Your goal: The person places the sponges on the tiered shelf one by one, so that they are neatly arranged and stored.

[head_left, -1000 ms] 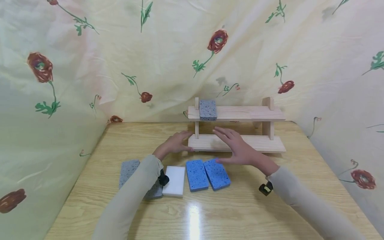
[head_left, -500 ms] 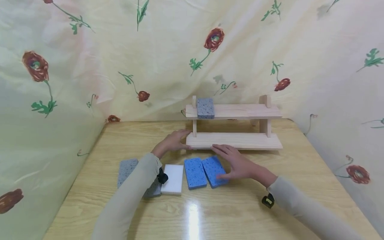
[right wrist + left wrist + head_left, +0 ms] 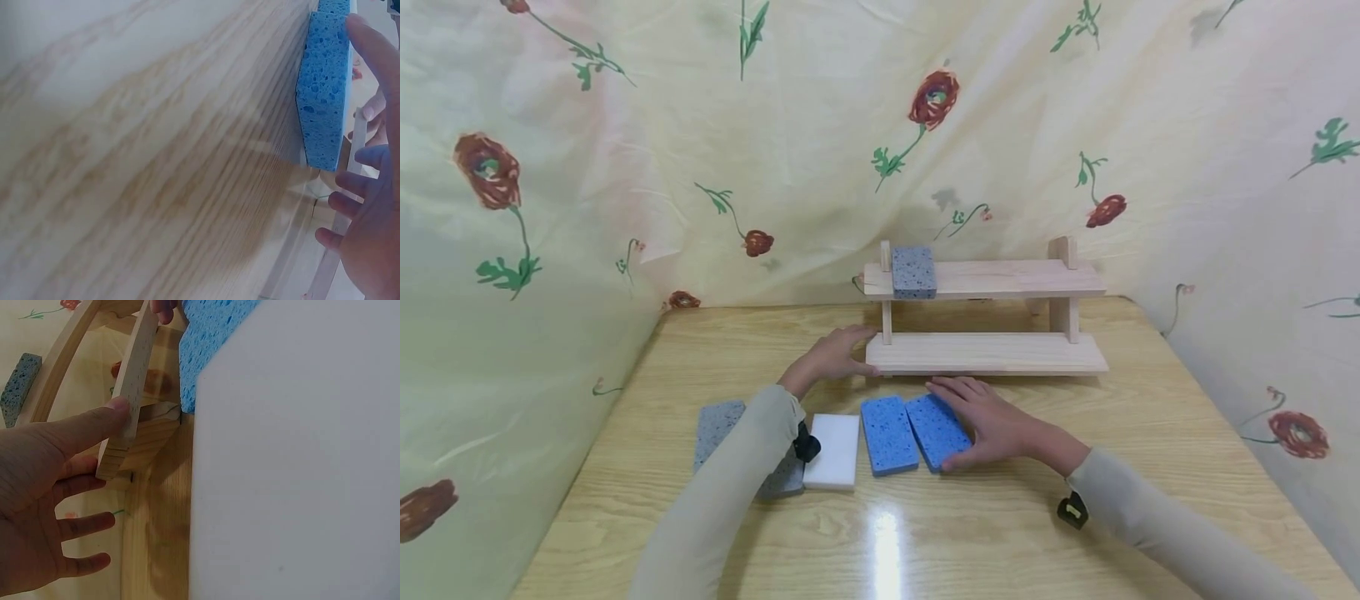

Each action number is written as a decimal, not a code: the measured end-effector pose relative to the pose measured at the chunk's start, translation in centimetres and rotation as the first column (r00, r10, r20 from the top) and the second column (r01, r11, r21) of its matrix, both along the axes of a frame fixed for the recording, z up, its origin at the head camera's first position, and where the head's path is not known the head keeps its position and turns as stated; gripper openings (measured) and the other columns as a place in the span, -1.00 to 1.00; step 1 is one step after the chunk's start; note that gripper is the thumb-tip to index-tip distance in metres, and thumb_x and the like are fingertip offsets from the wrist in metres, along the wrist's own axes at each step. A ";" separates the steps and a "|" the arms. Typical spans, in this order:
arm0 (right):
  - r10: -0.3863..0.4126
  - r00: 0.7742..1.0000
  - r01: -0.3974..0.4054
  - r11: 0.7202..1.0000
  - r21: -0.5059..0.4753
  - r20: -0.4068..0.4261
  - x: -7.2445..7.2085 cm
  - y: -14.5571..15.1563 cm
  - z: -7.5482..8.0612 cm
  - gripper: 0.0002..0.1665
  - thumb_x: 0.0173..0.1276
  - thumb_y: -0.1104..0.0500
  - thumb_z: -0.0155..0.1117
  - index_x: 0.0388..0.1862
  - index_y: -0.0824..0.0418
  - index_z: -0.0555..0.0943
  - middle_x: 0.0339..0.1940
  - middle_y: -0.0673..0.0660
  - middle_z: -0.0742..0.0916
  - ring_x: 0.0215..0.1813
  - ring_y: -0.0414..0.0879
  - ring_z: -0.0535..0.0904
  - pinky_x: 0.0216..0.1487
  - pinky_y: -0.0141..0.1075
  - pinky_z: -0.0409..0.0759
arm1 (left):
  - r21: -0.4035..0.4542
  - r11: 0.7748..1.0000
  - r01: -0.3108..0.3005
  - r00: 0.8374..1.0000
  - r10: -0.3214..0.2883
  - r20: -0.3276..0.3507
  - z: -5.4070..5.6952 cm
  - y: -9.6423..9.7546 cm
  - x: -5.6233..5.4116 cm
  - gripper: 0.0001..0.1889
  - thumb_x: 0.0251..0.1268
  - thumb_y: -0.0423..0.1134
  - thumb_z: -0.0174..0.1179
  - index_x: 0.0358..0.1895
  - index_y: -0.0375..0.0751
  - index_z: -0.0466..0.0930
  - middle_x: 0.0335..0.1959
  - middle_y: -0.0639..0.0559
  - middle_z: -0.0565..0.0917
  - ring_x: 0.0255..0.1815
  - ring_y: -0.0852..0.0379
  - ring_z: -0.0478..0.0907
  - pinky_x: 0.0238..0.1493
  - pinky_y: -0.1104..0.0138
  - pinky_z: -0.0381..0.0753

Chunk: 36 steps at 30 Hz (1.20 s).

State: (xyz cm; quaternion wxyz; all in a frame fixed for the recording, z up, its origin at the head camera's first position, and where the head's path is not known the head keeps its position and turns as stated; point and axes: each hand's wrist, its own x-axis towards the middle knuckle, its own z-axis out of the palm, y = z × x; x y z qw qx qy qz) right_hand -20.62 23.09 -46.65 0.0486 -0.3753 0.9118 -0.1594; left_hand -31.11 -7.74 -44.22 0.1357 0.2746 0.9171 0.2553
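Note:
My left hand (image 3: 831, 354) pinches the left end of the lower board of a small two-tier wooden shelf (image 3: 992, 354). In the left wrist view its thumb (image 3: 94, 428) lies on the board's front side, the index finger is partly hidden behind it and the other fingers are spread. My right hand (image 3: 992, 421) spans the right-hand blue sponge (image 3: 934, 429), fingers by its far end and thumb by its near end. The right wrist view puts the thumb right at an edge of the blue sponge (image 3: 322, 90), other fingers apart. Another blue sponge (image 3: 889, 437) lies just left.
A white sponge (image 3: 832, 450) lies left of the blue ones. Two grey sponges (image 3: 718, 423) are partly covered by the left sleeve. One more grey sponge (image 3: 913, 271) sits on the upper board's left end. Floral cloth (image 3: 820, 150) hangs behind and beside the wooden table (image 3: 805, 542).
My right hand has come down and toward me from in front of the shelf to the right-hand blue sponge, its fingers drawing closer round it. The left hand stays at the shelf end.

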 end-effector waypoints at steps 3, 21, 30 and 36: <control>-0.010 1.000 0.010 1.000 0.002 0.011 0.1 0.0 0.1 0.42 0.02 -0.53 0.45 0.66 0.18 0.12 0.62 0.26 0.31 0.58 0.35 0.19 0.47 0.37 0.26 | -0.006 1.000 0.001 1.000 -0.001 -0.005 0.2 0.0 0.0 -0.12 0.31 0.04 0.38 0.59 -0.20 0.20 0.61 -0.21 0.22 0.63 -0.20 0.14 0.62 -0.06 0.17; -0.026 0.999 0.025 0.999 0.036 0.033 -0.2 -0.2 -0.2 0.42 0.00 -0.55 0.45 0.64 0.20 0.17 0.56 0.21 0.39 0.51 0.20 0.30 0.43 0.25 0.38 | -0.020 1.000 -0.021 1.000 0.021 -0.016 0.2 0.1 -0.2 -0.12 0.29 0.05 0.40 0.58 -0.19 0.22 0.60 -0.18 0.25 0.63 -0.17 0.15 0.62 -0.04 0.17; -0.027 0.998 0.025 0.999 0.040 0.049 -0.1 -0.2 -0.4 0.43 -0.01 -0.56 0.45 0.64 0.19 0.17 0.57 0.20 0.38 0.48 0.16 0.31 0.39 0.22 0.42 | -0.017 1.000 -0.015 1.000 0.014 -0.005 0.1 0.0 0.1 -0.13 0.31 0.04 0.39 0.58 -0.18 0.21 0.61 -0.19 0.23 0.63 -0.18 0.14 0.61 -0.08 0.17; -0.027 0.997 0.025 0.999 0.037 0.067 -0.1 -0.2 -0.4 0.42 -0.01 -0.54 0.47 0.64 0.18 0.17 0.58 0.20 0.38 0.50 0.16 0.29 0.41 0.22 0.39 | -0.008 1.000 -0.021 1.000 0.021 -0.005 0.0 0.1 0.1 -0.13 0.31 0.04 0.39 0.58 -0.19 0.22 0.61 -0.20 0.23 0.63 -0.18 0.14 0.62 -0.06 0.16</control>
